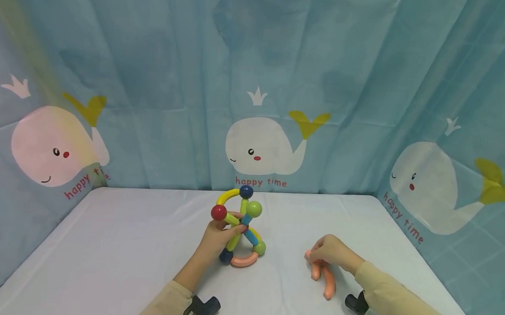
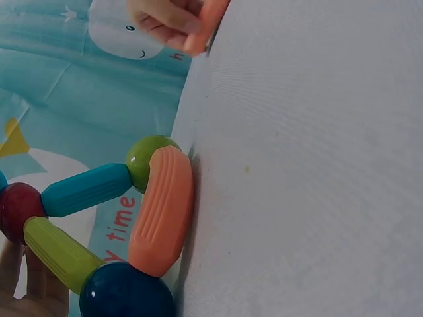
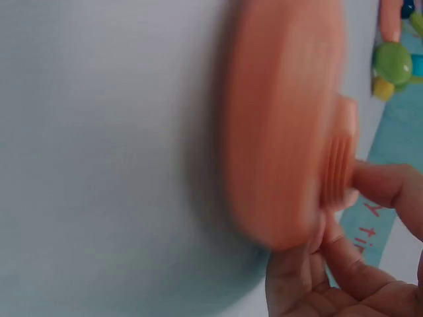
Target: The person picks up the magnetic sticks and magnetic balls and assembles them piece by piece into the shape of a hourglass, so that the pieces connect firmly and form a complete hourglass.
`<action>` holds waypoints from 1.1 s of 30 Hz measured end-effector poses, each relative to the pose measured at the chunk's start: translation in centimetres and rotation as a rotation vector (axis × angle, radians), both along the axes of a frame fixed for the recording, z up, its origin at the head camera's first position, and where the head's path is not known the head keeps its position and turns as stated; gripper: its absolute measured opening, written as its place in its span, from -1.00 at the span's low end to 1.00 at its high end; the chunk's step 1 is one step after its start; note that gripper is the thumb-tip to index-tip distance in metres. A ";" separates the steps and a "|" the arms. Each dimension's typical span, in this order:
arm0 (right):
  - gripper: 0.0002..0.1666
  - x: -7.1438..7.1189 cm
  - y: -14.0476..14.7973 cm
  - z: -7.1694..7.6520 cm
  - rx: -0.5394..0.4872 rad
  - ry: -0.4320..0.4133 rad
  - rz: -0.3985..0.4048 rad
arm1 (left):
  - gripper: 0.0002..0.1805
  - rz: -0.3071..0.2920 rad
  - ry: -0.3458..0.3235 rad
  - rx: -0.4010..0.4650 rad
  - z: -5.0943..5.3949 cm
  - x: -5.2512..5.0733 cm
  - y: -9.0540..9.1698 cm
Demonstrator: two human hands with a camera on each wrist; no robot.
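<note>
My left hand (image 1: 220,236) grips a frame of magnetic sticks and balls near its red middle ball (image 2: 21,210). The frame stands upright on the table, with yellow, green and blue sticks, a dark blue ball (image 1: 246,191) on top and a red ball (image 1: 218,213) at its left. At its foot, an orange curved stick (image 1: 244,261) joins a dark blue ball (image 2: 125,294) and a green ball (image 1: 259,248). To the right, my right hand (image 1: 333,251) pinches an orange curved stick (image 3: 340,155) between thumb and fingers. Another orange curved stick (image 1: 329,283) lies just below that hand.
A white cloth covers the table (image 1: 123,246). Behind and beside it hangs a blue curtain (image 1: 163,138) with printed whales. Dark wrist-worn devices show at the left wrist (image 1: 205,308) and the right wrist (image 1: 357,303).
</note>
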State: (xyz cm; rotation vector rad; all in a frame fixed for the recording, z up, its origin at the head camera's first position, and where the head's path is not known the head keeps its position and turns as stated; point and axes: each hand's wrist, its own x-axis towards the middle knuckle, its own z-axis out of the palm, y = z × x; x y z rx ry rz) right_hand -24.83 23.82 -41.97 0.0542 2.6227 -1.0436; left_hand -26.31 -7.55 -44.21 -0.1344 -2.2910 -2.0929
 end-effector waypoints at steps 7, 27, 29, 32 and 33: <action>-0.68 -2.3 -1.6 1.9 -0.256 -0.018 0.081 | -0.73 0.012 -0.014 -0.010 -0.2 0.0 0.1; -0.72 -7.9 -8.5 9.9 -0.477 -0.062 0.098 | -0.69 0.009 -0.016 -0.013 0.1 0.0 0.2; -0.70 -8.1 -8.7 10.0 -0.487 -0.075 0.085 | -0.69 0.006 -0.018 -0.012 0.1 0.0 0.1; -0.67 -8.3 -9.1 10.2 -0.502 -0.087 0.075 | -0.68 0.003 -0.019 -0.007 0.0 0.0 0.0; -0.67 -8.4 -9.3 10.2 -0.514 -0.093 0.074 | -0.68 0.003 -0.019 -0.004 0.0 0.0 0.0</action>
